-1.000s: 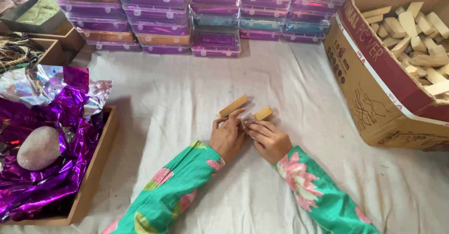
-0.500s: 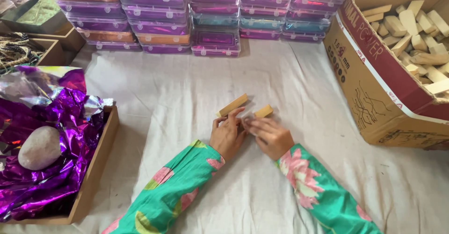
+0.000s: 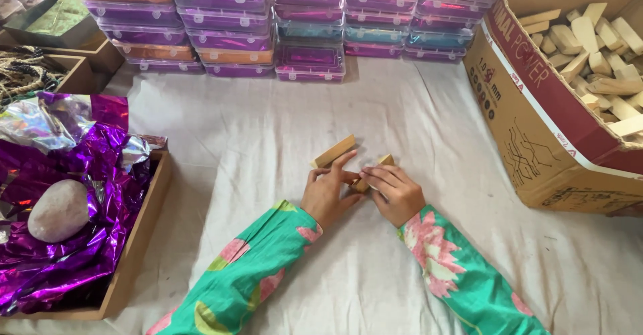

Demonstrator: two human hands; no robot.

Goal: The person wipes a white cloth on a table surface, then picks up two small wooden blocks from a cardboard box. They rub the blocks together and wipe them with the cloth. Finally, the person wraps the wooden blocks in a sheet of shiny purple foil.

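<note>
1. Nearest the camera, two forearms in green sleeves with pink flowers stretch out over a white cloth (image 3: 375, 268) spread across the work surface; the cloth is creased and runs to the far stacks.

2. The left hand (image 3: 327, 191) lies palm down on the cloth, its fingers closed on the near end of a long wooden block (image 3: 335, 151); the block rests flat on the cloth and angles away up and to the right.

3. The right hand (image 3: 396, 191) sits just beside the left, fingertips pinched together on a short wooden block (image 3: 375, 172); that block lies between the two hands, touching the fingers of both, its far end poking out beyond the knuckles.

4. To the person's left, a shallow wooden tray (image 3: 140, 241) holds crumpled purple foil (image 3: 80, 174); a smooth pale stone (image 3: 59, 210) lies nestled in the foil, well apart from the hands.

5. To the right, a large open cardboard box (image 3: 536, 127) stands on the cloth; it is heaped with loose wooden pieces (image 3: 596, 47) of the same pale colour as the blocks in hand.

6. Further left, smaller brown boxes (image 3: 74, 67) hold coiled rope (image 3: 23, 67) and a green-lined insert.

7. Farthest back, rows of clear plastic containers (image 3: 308, 20) with purple, orange and teal contents are stacked several high along the cloth's far edge.
</note>
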